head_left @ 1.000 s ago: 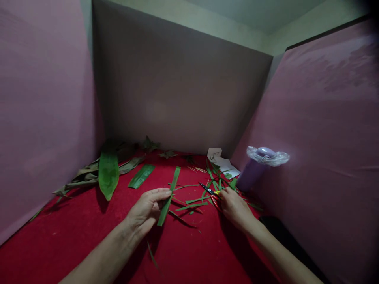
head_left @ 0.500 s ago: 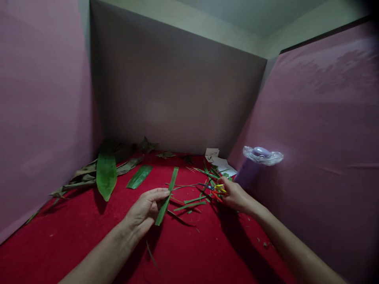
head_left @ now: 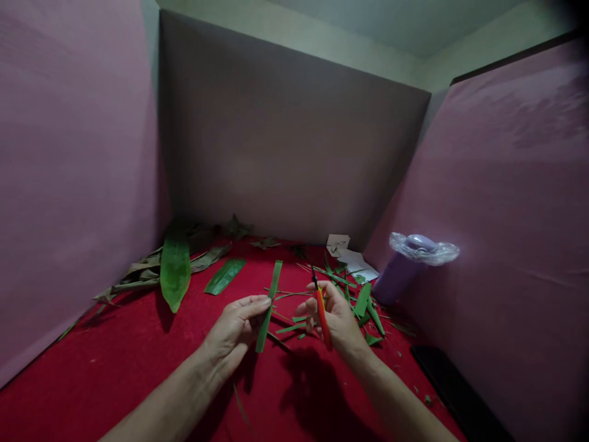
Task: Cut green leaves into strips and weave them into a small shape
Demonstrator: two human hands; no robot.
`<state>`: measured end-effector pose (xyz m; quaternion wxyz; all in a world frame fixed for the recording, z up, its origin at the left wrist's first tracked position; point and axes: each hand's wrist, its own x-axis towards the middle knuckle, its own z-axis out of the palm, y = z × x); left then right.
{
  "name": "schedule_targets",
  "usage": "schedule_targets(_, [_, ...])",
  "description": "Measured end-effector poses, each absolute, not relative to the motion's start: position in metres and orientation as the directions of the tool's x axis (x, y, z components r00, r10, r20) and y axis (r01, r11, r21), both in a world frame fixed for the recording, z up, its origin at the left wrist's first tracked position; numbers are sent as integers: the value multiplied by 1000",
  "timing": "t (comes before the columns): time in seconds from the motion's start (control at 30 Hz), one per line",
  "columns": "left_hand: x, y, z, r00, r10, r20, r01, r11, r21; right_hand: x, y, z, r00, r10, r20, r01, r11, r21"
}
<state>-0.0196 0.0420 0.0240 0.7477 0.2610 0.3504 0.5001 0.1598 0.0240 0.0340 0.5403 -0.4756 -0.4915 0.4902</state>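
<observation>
Between its thumb and fingers, my left hand [head_left: 237, 325] pinches a narrow green leaf strip [head_left: 274, 282], held nearly upright. My right hand [head_left: 338, 319] is closed around scissors [head_left: 324, 316] with red and yellow handles. Their dark blades point up and away from me, to the right of the strip and apart from it. Below and between the hands, thin cut leaf strips [head_left: 291, 328] lie scattered on the red cloth [head_left: 138, 380]. More cut green leaf pieces [head_left: 363, 299] are heaped just beyond my right hand.
A broad green leaf [head_left: 175, 270] and dried leaves [head_left: 142, 270] lie at the left. Nearer the middle is a rectangular leaf piece [head_left: 225, 276]. White papers [head_left: 356, 263] and a purple container [head_left: 398, 276] topped with clear plastic stand back right. A black flat object [head_left: 453, 387] lies by the right panel.
My right hand has come back from the leaf heap toward the left hand, lifting the scissors and turning their blades from leftward to upward. The left hand still holds the leaf strip.
</observation>
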Motion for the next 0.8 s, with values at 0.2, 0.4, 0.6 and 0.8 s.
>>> schedule_targets(0.2, [-16, 39, 22, 235, 951, -202, -539, 300, 787, 142, 30, 24, 42, 998, 37, -223, 46, -974])
schedule_targets(0.4, [-9, 31, 21, 281, 945, -169, -545, 302, 782, 117, 15, -14, 8, 993, 114, -312, 111, -944])
schedule_targets(0.6, [-6, 30, 17, 309, 937, -166, -590, 325, 739, 120, 13, -23, -11, 992, 124, -307, 115, -945])
schedule_targets(0.8, [-4, 31, 15, 303, 929, -212, -555, 353, 753, 120, 12, -26, -10, 981, 193, -322, 179, -930])
